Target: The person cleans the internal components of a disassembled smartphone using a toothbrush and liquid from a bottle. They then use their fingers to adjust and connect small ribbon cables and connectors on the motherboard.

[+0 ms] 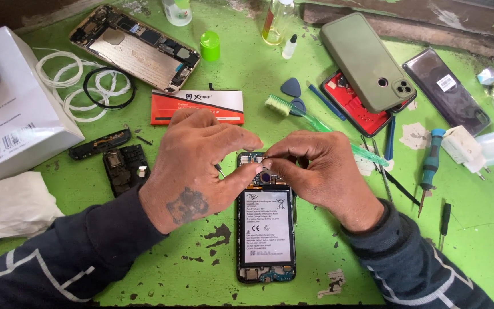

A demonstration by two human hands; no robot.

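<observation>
Green, chipped paint covered the worktable where I had the opened phone lying near the front edge, battery exposed. My left hand pressed thumb and forefinger together at its upper end — beside the camera module. My right hand pinched a tiny metal part there. A green toothbrush lay just behind, a screwdriver toward the right edge.
</observation>
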